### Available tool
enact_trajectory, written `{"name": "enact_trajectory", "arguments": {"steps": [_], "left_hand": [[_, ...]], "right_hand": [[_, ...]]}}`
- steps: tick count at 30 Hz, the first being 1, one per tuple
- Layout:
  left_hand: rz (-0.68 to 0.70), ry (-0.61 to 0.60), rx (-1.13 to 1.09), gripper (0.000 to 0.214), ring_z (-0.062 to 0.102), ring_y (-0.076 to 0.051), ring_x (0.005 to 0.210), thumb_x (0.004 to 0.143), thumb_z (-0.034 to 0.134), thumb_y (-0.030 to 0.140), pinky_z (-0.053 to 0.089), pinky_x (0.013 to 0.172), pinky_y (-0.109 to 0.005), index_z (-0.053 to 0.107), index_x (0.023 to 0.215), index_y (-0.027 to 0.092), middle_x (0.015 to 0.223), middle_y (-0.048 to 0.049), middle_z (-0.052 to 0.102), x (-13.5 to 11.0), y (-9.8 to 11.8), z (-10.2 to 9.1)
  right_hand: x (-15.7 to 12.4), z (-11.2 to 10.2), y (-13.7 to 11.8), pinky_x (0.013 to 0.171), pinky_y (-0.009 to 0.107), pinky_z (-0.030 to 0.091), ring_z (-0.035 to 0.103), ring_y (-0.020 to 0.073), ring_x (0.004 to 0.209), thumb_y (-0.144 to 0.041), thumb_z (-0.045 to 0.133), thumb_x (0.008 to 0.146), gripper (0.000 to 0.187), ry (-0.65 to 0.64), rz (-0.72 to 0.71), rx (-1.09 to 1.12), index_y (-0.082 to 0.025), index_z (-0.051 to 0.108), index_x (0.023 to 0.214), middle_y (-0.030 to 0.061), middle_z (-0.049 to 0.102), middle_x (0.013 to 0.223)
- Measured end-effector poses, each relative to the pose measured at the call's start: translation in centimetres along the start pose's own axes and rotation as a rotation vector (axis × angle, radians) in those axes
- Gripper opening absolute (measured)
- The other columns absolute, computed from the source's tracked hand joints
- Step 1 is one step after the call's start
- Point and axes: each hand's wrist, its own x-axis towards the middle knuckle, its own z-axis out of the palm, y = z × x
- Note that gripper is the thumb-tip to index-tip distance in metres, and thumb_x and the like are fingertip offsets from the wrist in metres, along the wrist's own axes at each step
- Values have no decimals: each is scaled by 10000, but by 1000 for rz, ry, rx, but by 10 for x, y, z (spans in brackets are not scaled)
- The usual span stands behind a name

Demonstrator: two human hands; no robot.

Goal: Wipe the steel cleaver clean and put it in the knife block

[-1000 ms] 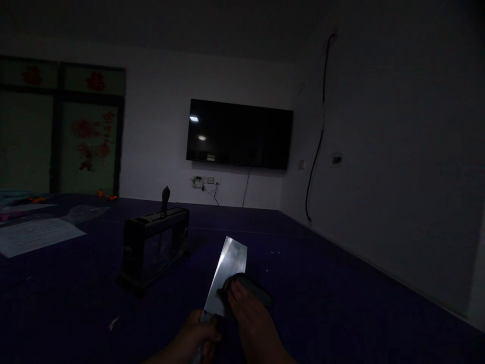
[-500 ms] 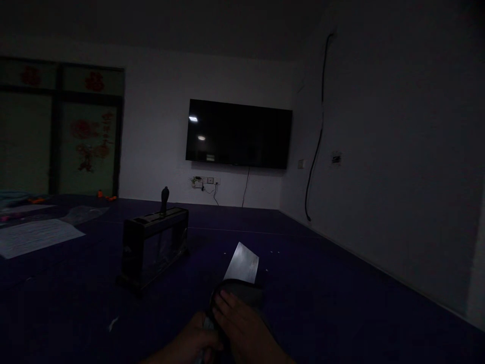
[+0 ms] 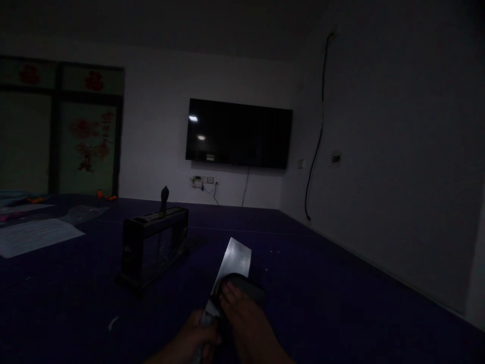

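Note:
A broad, shiny kitchen cleaver (image 3: 235,260) points forward and up from the bottom middle. Its handle end is in my left hand (image 3: 196,337), with the fingers wrapped round it. My right hand (image 3: 244,316) presses a dark, cloth-like piece (image 3: 248,289) with a rounded edge against the lower blade. The fingers lie close together over this piece, and the part under the palm is hidden. Left of the blade stands a black box-shaped knife block (image 3: 155,247) with see-through sides. One dark handle (image 3: 164,199) sticks up out of its top.
The dark blue tabletop (image 3: 322,303) reaches towards the back wall. Printed paper (image 3: 38,236) and clear plastic wrapping (image 3: 84,214) lie at the left. A white scrap (image 3: 112,323) lies nearer. A television (image 3: 239,134) hangs on the wall, and a black cable (image 3: 316,146) dangles at the right.
The cleaver has shifted slightly left, and more of its blade shows. The dark piece and my right hand have moved a little along it. The knife block is unchanged.

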Motion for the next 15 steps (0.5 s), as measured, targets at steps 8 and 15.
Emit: {"name": "enact_trajectory", "arguments": {"steps": [8,15], "left_hand": [[7,30,-84,128,367,-50,318,565,616,220,233,381,-183,506,613,174,364,75,449,5,-6,-1],[-43,51,-20,160,370,-62,329,567,557,169,269,404,-185,472,700,195,371,86,472,3,-4,0]], "right_hand": [[-7,12,2,973,358,459,410,206,1272,35,328,750,656,106,184,-8,-110,364,1388,123,450,1376],[-7,8,4,958,340,470,407,202,1275,23,326,774,633,115,180,-12,-134,373,1385,106,444,1384]]}}
